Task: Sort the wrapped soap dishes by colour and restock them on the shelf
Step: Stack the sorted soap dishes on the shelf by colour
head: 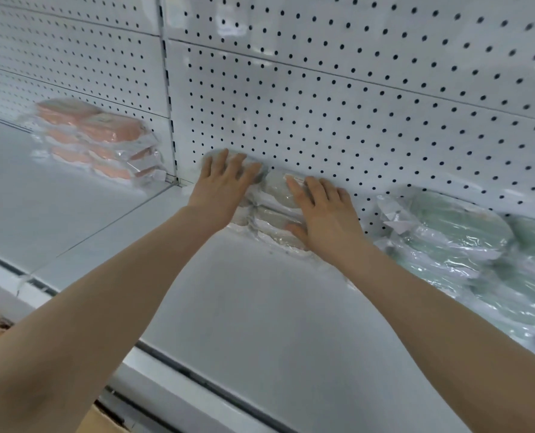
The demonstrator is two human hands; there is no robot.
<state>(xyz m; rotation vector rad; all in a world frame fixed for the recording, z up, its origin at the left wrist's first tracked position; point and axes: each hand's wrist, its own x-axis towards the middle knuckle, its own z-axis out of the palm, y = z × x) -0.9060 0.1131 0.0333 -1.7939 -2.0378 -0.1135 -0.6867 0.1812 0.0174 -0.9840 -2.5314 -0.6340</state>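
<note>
Item 1: grey-beige wrapped soap dishes [275, 200], stacked at back edge of shelf [244, 323], touching pegboard back panel [353, 104], just right of the shelf joint.
Item 2: left hand [225, 179], fingers straight, laid flat on stack's top left end, gripping nothing.
Item 3: right hand [325, 210], fingers spread flat over stack's top right, thumb against front face; pressing, not clasping, as far as blur allows.
Item 4: pink wrapped soap dishes [104, 142], stacked at back edge of adjoining shelf section, left, well apart.
Item 5: green wrapped soap dishes [456, 239], piled along back edge, right, near right hand.
</note>
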